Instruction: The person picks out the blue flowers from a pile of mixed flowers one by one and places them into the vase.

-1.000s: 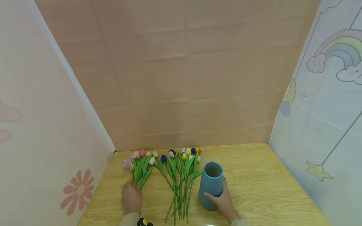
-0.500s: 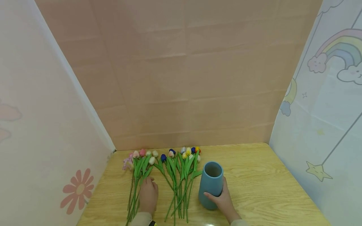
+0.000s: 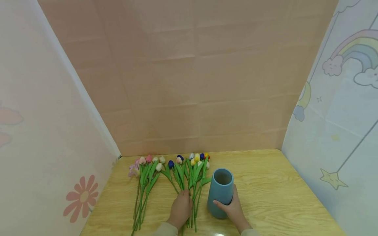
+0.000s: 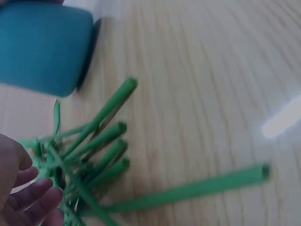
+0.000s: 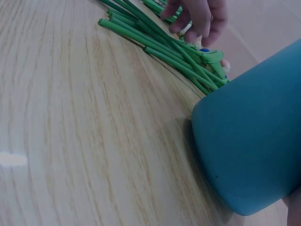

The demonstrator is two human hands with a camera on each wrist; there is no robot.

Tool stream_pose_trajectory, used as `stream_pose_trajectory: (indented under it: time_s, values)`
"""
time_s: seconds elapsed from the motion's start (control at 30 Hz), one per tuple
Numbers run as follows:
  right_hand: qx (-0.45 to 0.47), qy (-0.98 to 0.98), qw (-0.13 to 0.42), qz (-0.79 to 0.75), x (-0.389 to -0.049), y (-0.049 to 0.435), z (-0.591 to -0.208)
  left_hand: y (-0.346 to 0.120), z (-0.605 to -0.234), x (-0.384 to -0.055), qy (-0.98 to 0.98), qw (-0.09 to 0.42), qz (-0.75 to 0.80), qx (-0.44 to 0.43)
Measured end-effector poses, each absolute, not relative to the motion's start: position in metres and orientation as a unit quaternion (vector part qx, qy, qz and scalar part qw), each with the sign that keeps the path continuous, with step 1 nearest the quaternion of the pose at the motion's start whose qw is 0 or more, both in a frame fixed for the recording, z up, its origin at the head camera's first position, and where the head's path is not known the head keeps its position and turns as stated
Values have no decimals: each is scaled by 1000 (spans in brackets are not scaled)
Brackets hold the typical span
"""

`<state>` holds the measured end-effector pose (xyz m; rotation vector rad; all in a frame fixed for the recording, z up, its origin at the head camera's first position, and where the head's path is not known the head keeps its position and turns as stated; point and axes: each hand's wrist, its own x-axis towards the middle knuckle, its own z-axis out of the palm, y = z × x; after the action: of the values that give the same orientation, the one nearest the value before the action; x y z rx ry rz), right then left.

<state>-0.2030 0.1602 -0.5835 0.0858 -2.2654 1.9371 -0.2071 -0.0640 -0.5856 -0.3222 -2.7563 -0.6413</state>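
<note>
A blue vase point(image 3: 218, 196) stands upright on the table, its mouth facing up. My right hand point(image 3: 234, 211) grips its lower right side, with the thumb across the front. Left of the vase lies a bunch of artificial tulips point(image 3: 195, 175) with blue, yellow, white and pale pink heads and crossing green stems. My left hand point(image 3: 181, 208) is over those stems. In the left wrist view its fingers point(image 4: 40, 202) are loosely bent beside the stems point(image 4: 101, 141), not closed round them. The right wrist view also has the left hand point(image 5: 200, 19) just above the stems.
A second bunch of tulips point(image 3: 144, 178), with pink and cream heads, lies farther left on the wooden table point(image 3: 265, 196). Beyond the table's back edge hangs a plain brownish sheet point(image 3: 192, 82). Patterned panels point(image 3: 339, 137) stand at both sides.
My left hand has let go of the left bunch's stems and moved right to the middle bunch. My right hand and the vase have stayed put.
</note>
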Motion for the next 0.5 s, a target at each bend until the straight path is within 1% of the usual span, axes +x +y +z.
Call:
stream_pose_trajectory:
  time_s: [0.27,0.5]
  values:
    - [19,-755,78,651,-205,161,-588,-52,-596,-207,-967,131,-188,-109]
    - [20,-756,81,649,-206,160,-588,-51,-598,-207,-974,112,-179,-83]
